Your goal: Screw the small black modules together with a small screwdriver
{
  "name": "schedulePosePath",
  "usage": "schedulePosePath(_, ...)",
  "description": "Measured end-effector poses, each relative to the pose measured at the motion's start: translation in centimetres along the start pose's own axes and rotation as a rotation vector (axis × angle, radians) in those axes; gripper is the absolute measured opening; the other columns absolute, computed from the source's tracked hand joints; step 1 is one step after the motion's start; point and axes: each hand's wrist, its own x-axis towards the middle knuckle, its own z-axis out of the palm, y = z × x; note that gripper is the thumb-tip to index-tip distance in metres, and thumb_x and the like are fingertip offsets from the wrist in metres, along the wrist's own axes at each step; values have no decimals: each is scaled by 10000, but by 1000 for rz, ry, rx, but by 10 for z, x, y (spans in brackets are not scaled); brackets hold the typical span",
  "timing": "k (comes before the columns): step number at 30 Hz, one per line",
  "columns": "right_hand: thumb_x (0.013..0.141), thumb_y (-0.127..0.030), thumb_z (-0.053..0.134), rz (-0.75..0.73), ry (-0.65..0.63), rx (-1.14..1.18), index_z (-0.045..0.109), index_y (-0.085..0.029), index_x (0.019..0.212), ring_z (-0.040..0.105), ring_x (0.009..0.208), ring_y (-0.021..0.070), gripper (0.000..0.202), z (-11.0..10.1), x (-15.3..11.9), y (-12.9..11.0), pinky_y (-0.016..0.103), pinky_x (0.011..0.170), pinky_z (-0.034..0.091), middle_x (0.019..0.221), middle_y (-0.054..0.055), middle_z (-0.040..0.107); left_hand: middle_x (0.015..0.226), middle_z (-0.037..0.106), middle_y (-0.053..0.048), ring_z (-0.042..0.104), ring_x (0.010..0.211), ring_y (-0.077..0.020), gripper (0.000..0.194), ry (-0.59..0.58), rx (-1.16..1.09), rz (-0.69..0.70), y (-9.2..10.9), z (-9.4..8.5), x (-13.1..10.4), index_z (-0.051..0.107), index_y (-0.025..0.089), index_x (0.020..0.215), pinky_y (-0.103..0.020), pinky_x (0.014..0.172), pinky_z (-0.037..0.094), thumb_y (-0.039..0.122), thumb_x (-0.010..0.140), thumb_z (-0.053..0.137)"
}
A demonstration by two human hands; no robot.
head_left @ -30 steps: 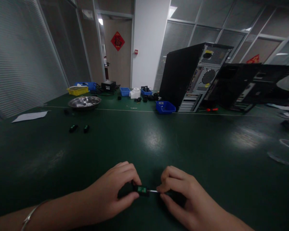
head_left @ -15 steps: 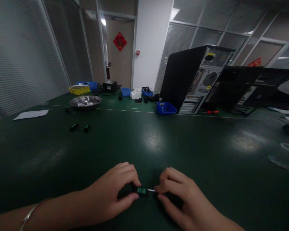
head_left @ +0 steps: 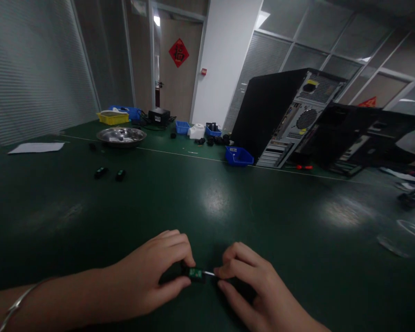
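Note:
My left hand [head_left: 148,276] pinches a small black part with a green face [head_left: 195,273] between thumb and fingers, low on the green table [head_left: 228,203]. My right hand [head_left: 259,290] is closed around a thin tool whose silver tip [head_left: 209,274] touches the right end of the small part. The tool's handle is hidden under my fingers. A thin bracelet [head_left: 15,306] sits on my left wrist.
Two small black parts [head_left: 109,174] lie at the left. Farther back stand a metal bowl [head_left: 121,135], a white sheet [head_left: 36,147], yellow and blue bins [head_left: 238,156] and open computer cases [head_left: 283,117]. A red-handled screwdriver [head_left: 303,167] lies by the cases. A clear round lid [head_left: 401,237] rests at the right.
Both hands keep the same hold on the part and the tool. The view has swung slightly, so the hands and table objects sit a little more to the left.

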Motion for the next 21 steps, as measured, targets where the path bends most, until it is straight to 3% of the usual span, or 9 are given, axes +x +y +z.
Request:
schedulePosePath(13, 918, -123, 579, 27, -43, 11, 677, -200, 1008, 587, 903, 220, 154, 1, -1, 3, 350, 795, 483, 986, 73, 609, 1022, 616, -33, 553, 941, -230, 171, 40, 0, 17, -6, 5, 0, 588, 216, 1004, -347, 828, 420, 106, 874, 581)
schedulePosePath(21, 934, -108, 553, 45, -103, 16, 659, -205, 1037, 602, 947, 222, 178, -1, 1, 3, 349, 825, 502, 1017, 67, 614, 980, 606, -30, 546, 917, -209, 157, 11, 7, 24, 1, -2, 2, 593, 193, 1014, -330, 816, 424, 108, 883, 612)
